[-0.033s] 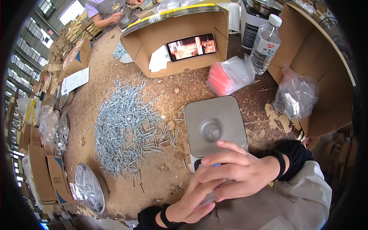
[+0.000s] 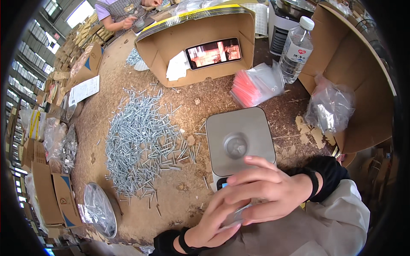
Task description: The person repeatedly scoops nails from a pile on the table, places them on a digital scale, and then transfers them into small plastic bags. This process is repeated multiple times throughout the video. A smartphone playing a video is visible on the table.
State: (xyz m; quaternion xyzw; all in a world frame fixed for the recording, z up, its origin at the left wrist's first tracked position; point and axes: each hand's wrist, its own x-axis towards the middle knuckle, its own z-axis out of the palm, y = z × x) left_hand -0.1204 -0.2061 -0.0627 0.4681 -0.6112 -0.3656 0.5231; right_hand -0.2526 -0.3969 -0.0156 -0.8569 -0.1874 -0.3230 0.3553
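Close together at the front of the table, both hands work on a small clear plastic bag [image 2: 234, 218], mostly hidden by the fingers. My left hand [image 2: 217, 217] is closed round its lower side. Crossing over from the right, my right hand [image 2: 267, 187] has its fingers bent over the bag's upper edge. Just beyond them lies a kitchen scale [image 2: 256, 128] with a grey plate, its display partly covered by the fingers. A small round clear dish [image 2: 236, 144] sits on the plate. A large heap of silvery screws [image 2: 139, 141] spreads to the left.
A propped phone [image 2: 213, 53] stands inside an open carton [image 2: 164, 40]. Right of it are red-marked plastic bags [image 2: 256, 85], a water bottle [image 2: 294, 53] and another carton [image 2: 367, 98]. A metal bowl [image 2: 112, 219] holds plastic bags. Another person [image 2: 115, 17] works at the far left.
My fingers have shifted slightly, and a little more of the clear bag shows between my hands. Everything else stays in place.
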